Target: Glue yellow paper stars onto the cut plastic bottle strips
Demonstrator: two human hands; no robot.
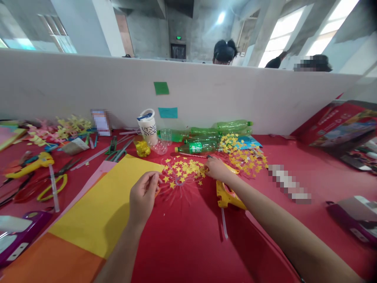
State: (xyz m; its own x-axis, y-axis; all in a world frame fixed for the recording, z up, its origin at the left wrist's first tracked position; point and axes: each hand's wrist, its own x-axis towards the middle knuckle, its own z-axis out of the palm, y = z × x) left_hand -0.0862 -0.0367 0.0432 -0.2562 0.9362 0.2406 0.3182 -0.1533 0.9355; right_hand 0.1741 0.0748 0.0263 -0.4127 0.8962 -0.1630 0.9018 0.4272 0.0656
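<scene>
My left hand (pixel 143 196) is raised over the edge of a yellow paper sheet (pixel 103 204), thumb and fingers pinched together. A bit of orange shows beside its fingertips, too small to name. My right hand (pixel 218 169) reaches to the right side of a scatter of small yellow stars (pixel 188 168), its fingers bent downward and the tips partly hidden. A thin stick (pixel 193 155) and a small dark tip lie by those fingers. Under the stars spreads a clear plastic piece cut into strips (pixel 179 192). Below my right wrist lies a yellow glue gun (pixel 225 196) with a glue stick.
Green plastic bottles (pixel 203 137), a white cup (pixel 148 127) and another star pile (pixel 243 155) stand along the white partition (pixel 118 86). Scissors (pixel 54 188), a second yellow glue gun (pixel 32 165) and a purple device (pixel 23 236) are left; another purple device (pixel 355 220) is right.
</scene>
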